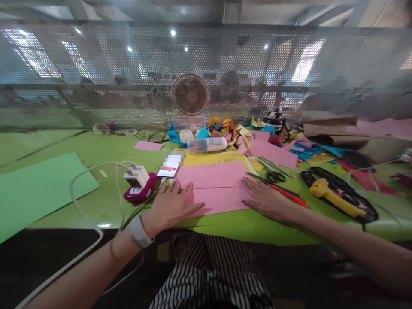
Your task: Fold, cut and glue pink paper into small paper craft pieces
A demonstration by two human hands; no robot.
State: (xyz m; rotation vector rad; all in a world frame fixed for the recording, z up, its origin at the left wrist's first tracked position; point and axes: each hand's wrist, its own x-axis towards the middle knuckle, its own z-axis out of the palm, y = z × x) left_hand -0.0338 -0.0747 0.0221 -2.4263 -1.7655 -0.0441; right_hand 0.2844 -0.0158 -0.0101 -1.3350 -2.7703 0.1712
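A sheet of pink paper (219, 176) lies on the green tabletop in front of me, with a crease or edge line running across its middle. My left hand (172, 201) rests on the paper's left end, fingers spread. On its right end lies my right hand (265, 199), palm down with the fingers stretched out. Red-handled scissors (289, 195) sit just beyond the right hand, partly hidden by it. Black-handled scissors (275, 176) are a little farther back. Left of the paper's top edge, a lit phone (169, 167) lies near my left fingertips.
A purple power socket (140, 193) with white plugs and cables stands at left, near a green sheet (45, 189). Behind are a small fan (191, 95), a clear bottle (207, 145) and colourful paper scraps (225, 126). A yellow-handled tool (336, 197) lies in a black tray at right.
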